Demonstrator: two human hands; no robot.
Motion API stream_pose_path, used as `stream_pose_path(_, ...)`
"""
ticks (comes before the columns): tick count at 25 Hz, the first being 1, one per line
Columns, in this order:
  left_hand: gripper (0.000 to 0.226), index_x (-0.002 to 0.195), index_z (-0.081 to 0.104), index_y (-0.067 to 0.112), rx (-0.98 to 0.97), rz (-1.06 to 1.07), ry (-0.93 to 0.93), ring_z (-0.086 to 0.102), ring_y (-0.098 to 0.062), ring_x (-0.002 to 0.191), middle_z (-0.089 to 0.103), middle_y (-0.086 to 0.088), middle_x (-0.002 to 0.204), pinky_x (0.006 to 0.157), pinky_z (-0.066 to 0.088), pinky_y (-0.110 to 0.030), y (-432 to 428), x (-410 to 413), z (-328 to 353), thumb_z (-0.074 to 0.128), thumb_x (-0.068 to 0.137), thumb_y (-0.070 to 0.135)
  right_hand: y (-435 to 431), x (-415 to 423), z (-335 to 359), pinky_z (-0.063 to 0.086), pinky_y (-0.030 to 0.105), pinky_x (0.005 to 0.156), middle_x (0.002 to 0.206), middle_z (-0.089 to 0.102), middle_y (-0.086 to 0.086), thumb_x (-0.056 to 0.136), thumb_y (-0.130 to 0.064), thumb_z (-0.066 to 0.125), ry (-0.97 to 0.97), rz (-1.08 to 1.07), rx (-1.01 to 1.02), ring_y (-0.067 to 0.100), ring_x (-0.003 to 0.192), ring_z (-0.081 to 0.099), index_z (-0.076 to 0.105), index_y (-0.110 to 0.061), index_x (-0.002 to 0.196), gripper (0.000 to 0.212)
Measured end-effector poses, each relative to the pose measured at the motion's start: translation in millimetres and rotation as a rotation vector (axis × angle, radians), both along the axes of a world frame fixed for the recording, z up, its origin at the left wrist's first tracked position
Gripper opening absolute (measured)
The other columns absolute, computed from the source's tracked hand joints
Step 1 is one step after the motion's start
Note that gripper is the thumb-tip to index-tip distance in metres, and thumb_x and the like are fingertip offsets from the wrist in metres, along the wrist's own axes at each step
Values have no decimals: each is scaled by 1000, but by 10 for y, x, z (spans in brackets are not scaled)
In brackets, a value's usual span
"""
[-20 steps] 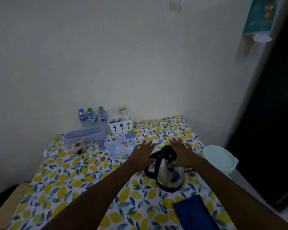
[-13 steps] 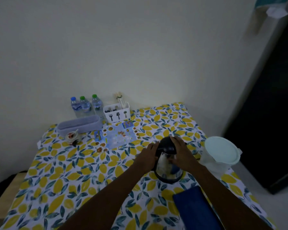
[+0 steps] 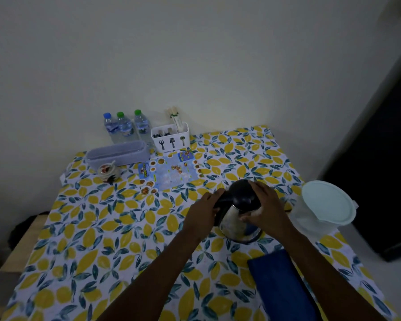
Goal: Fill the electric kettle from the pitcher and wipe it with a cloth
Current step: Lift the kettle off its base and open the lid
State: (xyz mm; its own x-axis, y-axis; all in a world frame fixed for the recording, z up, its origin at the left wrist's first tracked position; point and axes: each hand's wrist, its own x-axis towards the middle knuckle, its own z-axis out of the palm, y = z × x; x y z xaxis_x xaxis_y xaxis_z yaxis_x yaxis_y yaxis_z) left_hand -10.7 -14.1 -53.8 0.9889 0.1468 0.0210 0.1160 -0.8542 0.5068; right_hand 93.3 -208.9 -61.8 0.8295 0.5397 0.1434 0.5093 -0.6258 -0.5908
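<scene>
Blue cloth (image 3: 280, 283) lies folded at lower right of frame, flat on the lemon-print tablecloth (image 3: 102, 239), right forearm partly over it.

Kettle (image 3: 240, 218) sits right of centre, upright, steel body, black lid and handle. Lid looks closed.

Left hand (image 3: 203, 213) is wrapped around the black handle on the kettle's left side, fingers curled shut on it. Right hand (image 3: 267, 210) grips the kettle's right side near the top, fingers over the lid edge, thumb on the steel wall.

Pitcher (image 3: 323, 208) stands just right of the kettle at the table's right edge: translucent, pale lid on. Apart from the right hand, not touched.

Mid-frame, above the kettle: a printed blue leaflet (image 3: 171, 173) flat on the cloth. Left of it a small cup (image 3: 106, 170) with something dark beside it, too small to tell.

Far edge by the wall: lavender tray (image 3: 118, 154), white cutlery caddy (image 3: 170, 137) with utensils and chopsticks, three water bottles (image 3: 125, 126) in a row, upper left of centre.
</scene>
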Motion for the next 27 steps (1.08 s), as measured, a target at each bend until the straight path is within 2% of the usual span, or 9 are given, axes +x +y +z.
stream_pose_path(3,56,148,29,25,-26,42,-29,57,-31,108,50,-10,137,88,47,-37,179,-399,-21,48,98,9,177,-353,-33,35,50,111,152,33,7,56,-52,86,17,55,17,28,138,32,31,-22,147,110)
stream_pose_path(8,53,146,35,25,-60,119,3,58,-31,111,53,-10,135,90,50,-41,417,-1088,-137,48,97,7,496,-943,-300,34,49,112,156,27,3,61,-55,82,114,95,-35,25,142,26,25,-27,149,108)
stream_pose_path(11,52,144,38,23,-135,148,-5,56,-31,116,52,-10,137,94,49,-38,556,-1419,-223,47,97,2,628,-1270,-440,33,49,113,156,27,3,62,-61,77,115,119,-56,26,142,26,22,-29,149,108)
stream_pose_path(15,49,143,38,17,-227,216,-20,50,-29,125,49,-11,139,105,41,-37,548,-1645,-296,44,98,0,702,-1463,-531,24,44,116,160,19,5,69,-64,70,60,169,-66,25,145,20,12,-22,152,110)
stream_pose_path(19,42,140,42,11,-209,193,-98,45,-30,130,48,-12,141,109,38,-43,367,-1520,-217,50,98,14,537,-1465,-594,9,49,120,162,8,4,75,-70,59,-74,228,-141,20,149,2,-3,-18,151,111)
stream_pose_path(21,43,138,45,13,-183,168,-142,48,-28,128,51,-10,140,107,39,-48,271,-1391,-151,52,98,26,461,-1491,-605,16,53,118,160,16,9,74,-74,54,-174,189,-222,20,149,-3,10,-10,151,110)
stream_pose_path(24,64,143,37,21,-73,198,-13,43,-23,134,46,-2,147,114,28,-53,164,-1239,-137,48,92,57,448,-1546,-574,40,56,105,154,30,13,66,-79,56,-170,121,-354,22,147,0,29,-3,146,113)
stream_pose_path(26,72,145,33,24,-8,258,25,39,-22,137,43,0,149,117,21,-52,120,-1204,-173,48,88,64,437,-1550,-601,41,55,104,159,19,11,69,-82,48,-176,117,-370,24,148,-4,22,-3,147,114)
stream_pose_path(27,73,145,34,24,-3,276,4,41,-22,135,44,0,148,116,24,-51,101,-1199,-190,49,87,65,428,-1540,-622,37,54,106,162,8,9,71,-84,41,-190,114,-375,21,148,-9,17,-4,148,114)
